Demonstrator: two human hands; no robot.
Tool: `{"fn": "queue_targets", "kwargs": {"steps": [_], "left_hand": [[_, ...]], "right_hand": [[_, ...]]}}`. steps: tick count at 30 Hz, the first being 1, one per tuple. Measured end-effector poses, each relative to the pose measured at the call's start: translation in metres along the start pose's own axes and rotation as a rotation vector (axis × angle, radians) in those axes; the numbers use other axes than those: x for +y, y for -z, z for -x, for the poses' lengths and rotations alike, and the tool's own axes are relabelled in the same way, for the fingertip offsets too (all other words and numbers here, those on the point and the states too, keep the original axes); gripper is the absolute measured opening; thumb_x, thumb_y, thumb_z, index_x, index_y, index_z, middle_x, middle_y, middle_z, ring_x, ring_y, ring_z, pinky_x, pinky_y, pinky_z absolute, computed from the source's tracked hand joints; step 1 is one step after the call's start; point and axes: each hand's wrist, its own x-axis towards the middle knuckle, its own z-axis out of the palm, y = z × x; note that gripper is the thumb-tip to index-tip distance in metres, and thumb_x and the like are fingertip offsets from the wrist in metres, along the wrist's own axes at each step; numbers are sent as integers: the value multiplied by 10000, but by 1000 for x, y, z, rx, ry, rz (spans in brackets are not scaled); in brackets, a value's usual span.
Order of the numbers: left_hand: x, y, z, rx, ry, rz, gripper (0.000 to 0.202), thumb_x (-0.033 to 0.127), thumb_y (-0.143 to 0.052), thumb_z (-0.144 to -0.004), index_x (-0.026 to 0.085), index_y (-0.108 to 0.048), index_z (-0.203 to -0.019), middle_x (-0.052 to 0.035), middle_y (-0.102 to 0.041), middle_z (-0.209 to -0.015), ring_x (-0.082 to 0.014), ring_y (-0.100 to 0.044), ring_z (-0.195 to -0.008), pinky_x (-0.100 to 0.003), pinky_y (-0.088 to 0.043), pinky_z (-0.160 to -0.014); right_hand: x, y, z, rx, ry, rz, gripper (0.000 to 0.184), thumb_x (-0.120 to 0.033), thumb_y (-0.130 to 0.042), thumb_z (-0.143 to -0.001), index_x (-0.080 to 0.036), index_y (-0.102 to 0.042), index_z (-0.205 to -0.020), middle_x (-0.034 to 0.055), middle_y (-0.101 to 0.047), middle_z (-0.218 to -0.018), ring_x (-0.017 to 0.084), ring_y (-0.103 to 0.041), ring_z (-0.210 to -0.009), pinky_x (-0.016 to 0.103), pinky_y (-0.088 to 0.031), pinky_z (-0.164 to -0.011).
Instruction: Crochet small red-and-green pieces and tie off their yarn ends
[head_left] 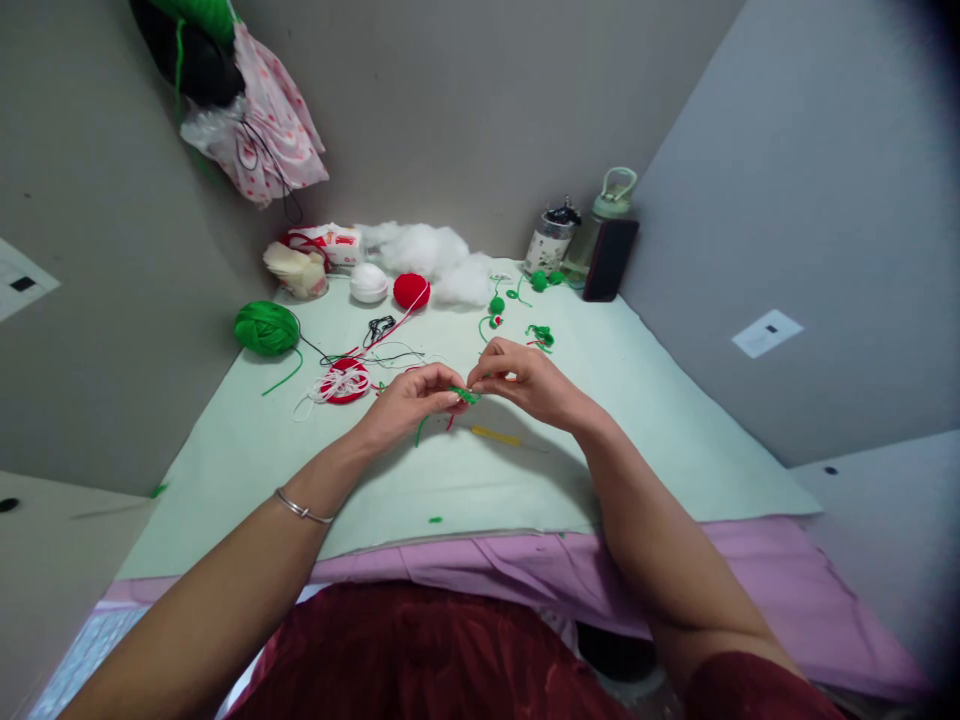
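Observation:
Both of my hands meet over the middle of the table. My left hand is closed, pinching a small green crochet piece between thumb and fingers. Fingertips of my right hand are pinched together at the right edge of that same piece; whether they hold its yarn or a fine tool is too small to tell. Green and red yarn ends hang below my left hand. On the table just under my hands lies a crochet hook with a yellow handle.
Left of my hands are a green yarn ball and white yarn on a red disc. Behind lie a red ball, a white ball and stuffing. A phone leans at the back right, near small green crochet pieces.

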Motion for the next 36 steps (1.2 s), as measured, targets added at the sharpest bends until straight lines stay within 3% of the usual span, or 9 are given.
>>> {"fn": "queue_targets", "kwargs": {"steps": [8,17,21,25,27,30,32,34,36], "left_hand": [[-3,0,-1,75,26,73,205,312,-763,-827,162,-672,-933,-37,-717,-930,-181,-713,-890,-372,-556,-903],[-10,2,-4,120,85,58,274,322,-814,-756,147,-636,-870,-33,-712,-858,-179,-725,-805,-373,-566,-856],[-7,0,-4,150,113,38,252,261,-806,-720,151,-600,-813,-34,-720,-796,-190,-732,-777,-379,-576,-826],[-4,-2,-4,136,138,-22,210,248,-765,-737,152,-595,-815,-48,-732,-749,-180,-721,-716,-344,-576,-745],[-4,-2,-3,123,150,-46,219,255,-766,-736,158,-586,-815,-47,-731,-709,-172,-706,-658,-328,-568,-696],[-2,-1,-4,106,147,-73,235,253,-787,-718,166,-584,-799,-27,-710,-656,-157,-678,-606,-305,-550,-648],[-1,0,-4,95,115,-78,217,254,-793,-723,166,-608,-794,-12,-694,-660,-142,-658,-607,-291,-537,-640],[0,1,-4,88,66,-68,193,255,-799,-730,164,-643,-799,-7,-692,-707,-130,-646,-635,-286,-531,-664],[0,3,-4,87,33,-61,186,257,-810,-729,162,-677,-817,-12,-701,-767,-129,-646,-680,-291,-529,-714]], "right_hand": [[-6,-9,-1,15,-56,-263,114,-221,-630,-923,-182,-719,-982,38,-715,-930,134,-634,-780,271,-517,-709],[-8,-26,0,116,164,92,152,-204,-591,-961,-210,-740,-930,61,-721,-962,137,-634,-759,273,-475,-696],[-18,-24,0,214,79,-232,119,-274,-612,-954,-199,-683,-895,59,-717,-952,124,-650,-686,252,-493,-605],[-25,-14,-1,145,-123,-706,211,-406,-601,-963,-207,-566,-898,-7,-690,-715,133,-676,-589,251,-532,-556],[-23,-7,-3,250,-121,-824,252,-442,-654,-926,-211,-559,-893,-46,-633,-627,137,-689,-633,276,-578,-654],[-13,5,-7,642,-82,-864,293,-468,-739,-855,-222,-582,-879,-85,-523,-570,116,-675,-679,256,-576,-741],[-5,13,-8,813,-91,-849,314,-492,-762,-824,-233,-590,-865,-85,-498,-577,108,-656,-681,242,-567,-732],[0,19,-7,805,-119,-810,318,-510,-770,-809,-237,-613,-857,-74,-497,-581,115,-635,-668,256,-561,-714],[1,22,-5,662,-136,-712,302,-506,-768,-811,-228,-653,-837,-47,-538,-612,122,-600,-642,277,-542,-678]]}}
